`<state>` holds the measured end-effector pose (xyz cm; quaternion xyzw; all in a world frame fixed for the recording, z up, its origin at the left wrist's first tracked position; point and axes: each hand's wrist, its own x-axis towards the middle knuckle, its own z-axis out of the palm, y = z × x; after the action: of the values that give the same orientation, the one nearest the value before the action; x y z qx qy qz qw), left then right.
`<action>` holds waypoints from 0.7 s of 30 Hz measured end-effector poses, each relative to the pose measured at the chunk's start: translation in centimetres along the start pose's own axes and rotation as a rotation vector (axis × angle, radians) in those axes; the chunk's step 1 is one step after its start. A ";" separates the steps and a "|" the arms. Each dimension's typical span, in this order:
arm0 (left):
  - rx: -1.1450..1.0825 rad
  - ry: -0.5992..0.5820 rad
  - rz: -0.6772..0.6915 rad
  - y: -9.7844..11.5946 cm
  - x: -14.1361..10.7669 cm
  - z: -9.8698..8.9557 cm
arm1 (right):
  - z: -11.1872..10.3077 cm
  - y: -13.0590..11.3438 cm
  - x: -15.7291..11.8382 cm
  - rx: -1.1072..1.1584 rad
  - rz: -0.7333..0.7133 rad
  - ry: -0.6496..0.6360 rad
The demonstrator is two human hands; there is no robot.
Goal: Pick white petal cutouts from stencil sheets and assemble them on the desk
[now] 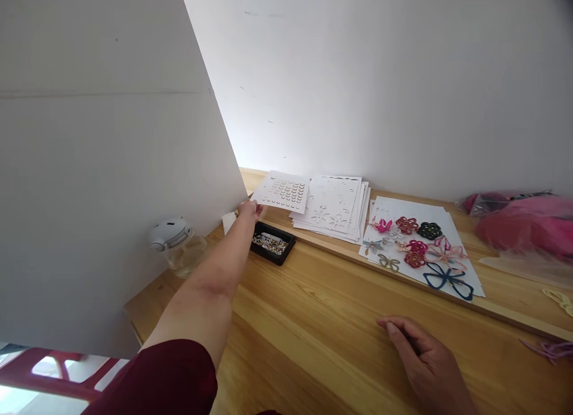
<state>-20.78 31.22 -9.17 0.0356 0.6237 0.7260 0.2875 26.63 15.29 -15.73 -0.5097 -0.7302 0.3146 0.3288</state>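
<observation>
My left hand (252, 209), at the end of an outstretched arm, grips the lower left corner of a white paper sheet (273, 182) with rows of curved cut-outs. That sheet is raised and overlaps a stack of white cut-out sheets (313, 194) beside it. Just below the hand, a black tray (282, 258) holds many small beads (268, 243) and a pale stick-like piece. Over the near part of the wooden table, my right hand (425, 355) has its thumb and forefinger pressed together, with nothing visible between them.
Colourful looped flower and butterfly shapes (415, 248) lie on white paper (470, 277) at right. Farther right is a pink bundle in clear plastic (523, 224). A clear container with a grey lid (172, 233) stands by the left partition (134, 164). Purple strands (548, 350) lie at the right edge.
</observation>
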 end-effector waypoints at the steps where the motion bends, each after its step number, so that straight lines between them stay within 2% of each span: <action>1: 0.005 0.020 0.001 0.1 0.3 -0.3 | 0.0 0.0 0.0 -0.003 0.003 -0.003; 10: 0.126 0.156 0.059 -0.1 2.1 -3.1 | 0.1 0.1 0.1 -0.007 0.012 0.009; 15: 0.238 0.159 0.099 -0.2 2.3 -4.1 | -0.1 -0.3 0.2 -0.037 -0.003 -0.009; 21: 0.451 0.116 0.128 0.2 2.6 -4.0 | 0.0 0.0 0.1 -0.027 0.012 -0.003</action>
<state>-24.72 28.86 -10.66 0.0967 0.7819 0.5859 0.1895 26.65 15.37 -15.75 -0.5181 -0.7317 0.3075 0.3187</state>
